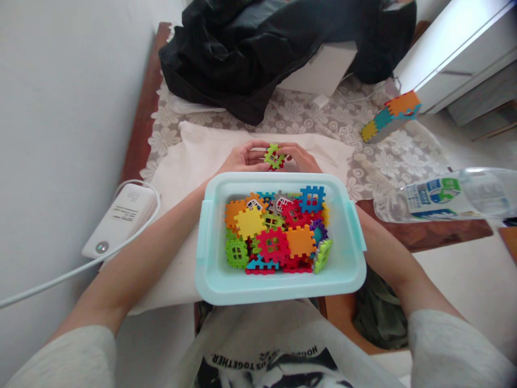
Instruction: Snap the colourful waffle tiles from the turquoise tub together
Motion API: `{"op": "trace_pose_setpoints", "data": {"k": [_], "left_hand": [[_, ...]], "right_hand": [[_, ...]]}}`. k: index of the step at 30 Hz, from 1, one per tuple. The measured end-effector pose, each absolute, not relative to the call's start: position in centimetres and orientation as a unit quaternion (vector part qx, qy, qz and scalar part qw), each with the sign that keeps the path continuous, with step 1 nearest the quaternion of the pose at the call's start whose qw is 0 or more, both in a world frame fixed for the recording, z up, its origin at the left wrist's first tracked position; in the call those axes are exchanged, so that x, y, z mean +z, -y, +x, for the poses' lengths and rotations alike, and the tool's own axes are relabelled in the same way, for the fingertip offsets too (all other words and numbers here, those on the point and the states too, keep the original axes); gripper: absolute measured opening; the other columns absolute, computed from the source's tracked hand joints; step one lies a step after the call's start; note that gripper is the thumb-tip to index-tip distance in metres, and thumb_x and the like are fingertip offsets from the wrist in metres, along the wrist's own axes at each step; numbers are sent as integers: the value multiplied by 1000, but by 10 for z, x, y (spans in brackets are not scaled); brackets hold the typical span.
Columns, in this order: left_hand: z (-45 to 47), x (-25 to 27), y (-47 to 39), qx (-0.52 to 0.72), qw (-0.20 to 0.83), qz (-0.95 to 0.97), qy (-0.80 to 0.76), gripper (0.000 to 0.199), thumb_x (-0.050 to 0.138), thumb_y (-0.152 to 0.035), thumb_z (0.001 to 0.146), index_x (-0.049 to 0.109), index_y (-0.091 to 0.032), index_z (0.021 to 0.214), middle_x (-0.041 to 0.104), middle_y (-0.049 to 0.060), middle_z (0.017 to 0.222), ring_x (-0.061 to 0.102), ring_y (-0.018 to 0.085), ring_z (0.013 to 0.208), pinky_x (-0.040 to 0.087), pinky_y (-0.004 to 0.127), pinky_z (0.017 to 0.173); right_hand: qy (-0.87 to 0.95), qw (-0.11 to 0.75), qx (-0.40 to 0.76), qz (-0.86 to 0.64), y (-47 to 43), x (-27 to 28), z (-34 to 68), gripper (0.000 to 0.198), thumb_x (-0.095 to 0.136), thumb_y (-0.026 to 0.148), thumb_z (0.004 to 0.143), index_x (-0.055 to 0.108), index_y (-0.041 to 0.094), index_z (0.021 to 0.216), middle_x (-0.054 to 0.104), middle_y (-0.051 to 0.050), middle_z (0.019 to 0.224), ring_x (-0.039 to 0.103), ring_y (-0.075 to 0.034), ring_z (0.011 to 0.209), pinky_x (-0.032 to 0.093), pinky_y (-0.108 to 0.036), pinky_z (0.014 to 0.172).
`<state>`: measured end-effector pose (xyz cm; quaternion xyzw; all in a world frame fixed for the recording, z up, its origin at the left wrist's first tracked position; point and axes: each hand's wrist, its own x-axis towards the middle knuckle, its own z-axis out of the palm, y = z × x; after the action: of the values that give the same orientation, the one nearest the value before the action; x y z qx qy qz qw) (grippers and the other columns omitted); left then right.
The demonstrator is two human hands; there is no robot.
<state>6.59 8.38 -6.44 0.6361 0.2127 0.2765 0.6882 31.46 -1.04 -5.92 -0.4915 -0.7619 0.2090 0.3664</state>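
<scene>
Your left hand (pixel 244 157) and right hand (pixel 302 157), half curled, grip a green tile (pixel 271 154); the tub (pixel 278 293) sits nearer you than they.

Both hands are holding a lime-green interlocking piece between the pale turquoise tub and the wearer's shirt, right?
Not quite: the head view shows the left hand and right hand holding the lime-green interlocking piece beyond the pale turquoise tub, on the side away from the shirt.

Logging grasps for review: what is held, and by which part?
A green piece, by its edges: left hand at its left, right hand at its right.
</scene>
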Motion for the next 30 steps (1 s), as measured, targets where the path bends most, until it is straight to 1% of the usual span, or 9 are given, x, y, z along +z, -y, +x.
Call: {"op": "trace_pose_setpoints", "data": {"k": [3,7,12,15,17,21,24,27,30], "left_hand": [[69,-68,-87,278,654,670,-217,87,106,-51,73,67,-22,145,83,18,140,86,32,117,70,44,101],[69,-70,-86,281,647,671,-228,82,102,-45,74,66,-21,144,84,18,137,85,30,112,68,40,94],[66,-65,-85,313,639,646,-276,69,93,-33,78,63,-20,138,83,16,135,83,28,115,67,34,84],[65,-63,-86,326,623,636,-316,63,89,-31,77,62,-21,133,82,15,133,82,26,110,64,29,74],[65,-62,-85,322,613,647,-319,62,88,-33,78,62,-20,132,82,15,132,81,26,110,62,28,72],[64,-62,-81,315,573,692,-305,60,86,-38,85,63,-19,137,81,16,134,80,25,108,61,30,76],[62,-61,-79,324,556,703,-304,57,82,-38,88,65,-19,139,82,15,131,80,24,106,60,31,79],[62,-59,-79,326,561,698,-301,53,79,-37,89,67,-19,137,83,14,128,80,26,110,61,33,83],[61,-57,-79,320,558,706,-297,52,80,-40,90,69,-19,136,82,15,135,79,29,120,64,37,91]], "right_hand": [[748,411,192,-484,8,-69,317,52,72,71,104,71,30,136,76,-13,153,70,-34,142,57,-56,121],[719,420,213,-511,3,-76,320,57,82,68,96,71,32,139,77,-11,152,72,-36,138,58,-59,119],[607,533,296,-510,-9,-84,324,74,87,65,86,61,32,146,74,-12,146,76,-31,116,66,-49,101],[564,554,365,-491,-13,-85,324,77,90,63,81,58,32,144,73,-10,141,75,-26,108,66,-43,90],[552,559,395,-476,-12,-85,322,72,90,60,82,58,33,140,74,-8,132,73,-24,101,65,-40,84],[546,560,407,-471,-10,-83,314,55,87,56,82,63,30,124,74,-4,113,68,-21,87,58,-36,74],[551,564,384,-481,-9,-83,310,49,88,58,81,65,28,113,75,-3,105,68,-21,88,56,-34,75],[548,560,378,-493,-7,-81,308,54,86,60,84,67,28,122,76,-3,101,69,-22,89,57,-36,76],[550,548,379,-505,-6,-80,307,53,83,59,89,68,27,128,78,-5,103,72,-24,91,60,-40,83]]}}
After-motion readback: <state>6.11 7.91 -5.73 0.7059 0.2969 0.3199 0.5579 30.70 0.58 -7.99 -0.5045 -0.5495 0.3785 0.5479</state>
